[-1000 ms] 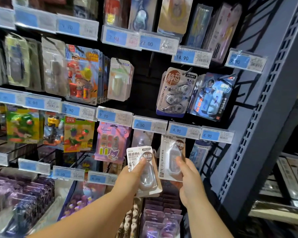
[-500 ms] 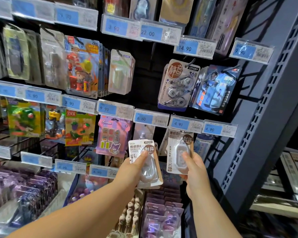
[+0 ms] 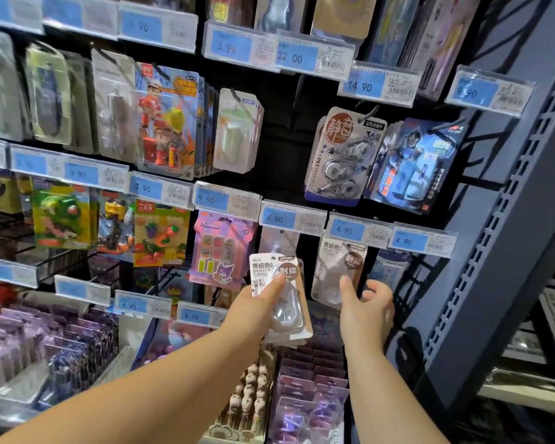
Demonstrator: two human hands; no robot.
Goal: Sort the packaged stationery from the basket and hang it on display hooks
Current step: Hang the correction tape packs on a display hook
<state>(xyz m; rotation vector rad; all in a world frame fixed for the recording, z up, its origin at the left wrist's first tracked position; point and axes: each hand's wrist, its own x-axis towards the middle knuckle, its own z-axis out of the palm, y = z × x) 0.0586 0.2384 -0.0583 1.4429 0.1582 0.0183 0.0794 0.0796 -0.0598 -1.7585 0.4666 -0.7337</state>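
My left hand grips a white blister pack of correction tape, thumb pressed on its card front, held up in front of the lower hook row. To its right, a matching correction tape pack hangs on a hook under the 4.90 price tag. Just below that hanging pack my right hand is open, fingers spread and holding nothing. The basket is out of view.
Rows of hooks carry packaged erasers, a purple sticker pack and tape packs, each row fronted by blue price tags. Purple boxed items fill the tray below. A grey slotted upright bounds the display on the right.
My right hand raised its pack to the hook under the 4.90 tag and let go; the pack now hangs there. My left hand kept its pack nearly still.
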